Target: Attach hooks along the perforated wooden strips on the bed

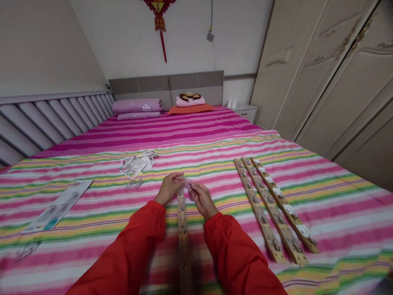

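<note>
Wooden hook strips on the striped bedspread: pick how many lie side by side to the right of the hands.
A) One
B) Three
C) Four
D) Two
B. Three wooden hook strips lie right of the left hand and right hand, which pinch a small clear piece.

The room looks dim and evenly lit, with soft shadows and no harsh glare across the bedspread (276, 196). The wide lens bends the wardrobe (319, 69) at the edge, and the near wooden strip (183, 262) blurs.

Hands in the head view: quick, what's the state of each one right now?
Left hand: closed, pinching a small translucent piece.
Right hand: closed, pinching the same small translucent piece.
</note>
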The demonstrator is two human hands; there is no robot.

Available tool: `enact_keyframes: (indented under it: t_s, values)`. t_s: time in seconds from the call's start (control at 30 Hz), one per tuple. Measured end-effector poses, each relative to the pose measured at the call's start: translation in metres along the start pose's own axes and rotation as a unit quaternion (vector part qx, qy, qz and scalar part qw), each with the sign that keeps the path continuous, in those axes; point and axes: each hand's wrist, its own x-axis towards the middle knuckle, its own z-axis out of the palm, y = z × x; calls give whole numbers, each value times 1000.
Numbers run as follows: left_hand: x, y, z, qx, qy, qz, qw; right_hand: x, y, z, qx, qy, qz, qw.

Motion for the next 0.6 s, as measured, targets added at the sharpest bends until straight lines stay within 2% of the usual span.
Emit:
enact_keyframes:
  t_s: [0.13,0.33,0.5,0.6]
  values:
    - [-1,-4,-4,-13,7,-23,1000,1,0,2,-12,0,1,1000]
    - [2,-6,-2,-13,1,-18,1000,7,1,8,-36,-13,-4,999]
    - [17,-9,-12,-47,49,-37,997,17,7,10,-46,-5,-16,999]
    - [26,-13,-22,-70,66,-69,993,19,13,10,-96,10,-25,995]
